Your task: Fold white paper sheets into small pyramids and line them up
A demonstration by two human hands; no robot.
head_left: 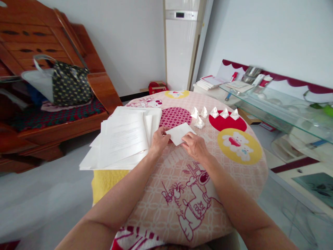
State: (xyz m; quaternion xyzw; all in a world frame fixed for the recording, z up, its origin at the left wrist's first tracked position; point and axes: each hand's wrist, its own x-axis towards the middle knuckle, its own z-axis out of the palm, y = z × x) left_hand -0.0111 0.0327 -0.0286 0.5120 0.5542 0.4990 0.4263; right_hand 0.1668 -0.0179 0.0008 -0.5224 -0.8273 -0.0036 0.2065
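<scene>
Between my hands is a small white sheet of paper (180, 133), held just over the patterned tablecloth. My left hand (160, 139) pinches its left corner between thumb and fingers. At the right edge, my right hand (195, 145) grips the same paper with its fingers closed. Beyond the hands stand several folded white paper pieces (214, 112), pointed at the top, some on a red circle of the cloth. A stack of white sheets (125, 139) lies to the left of my left hand, with a printed page on top.
The round table wears a pink tablecloth (161, 215). On the right is a glass-topped cabinet (286, 114) with papers and cups. A wooden bench (99, 90) with a dotted bag (71, 83) stands at the left, and a white floor-standing air conditioner (180, 48) behind.
</scene>
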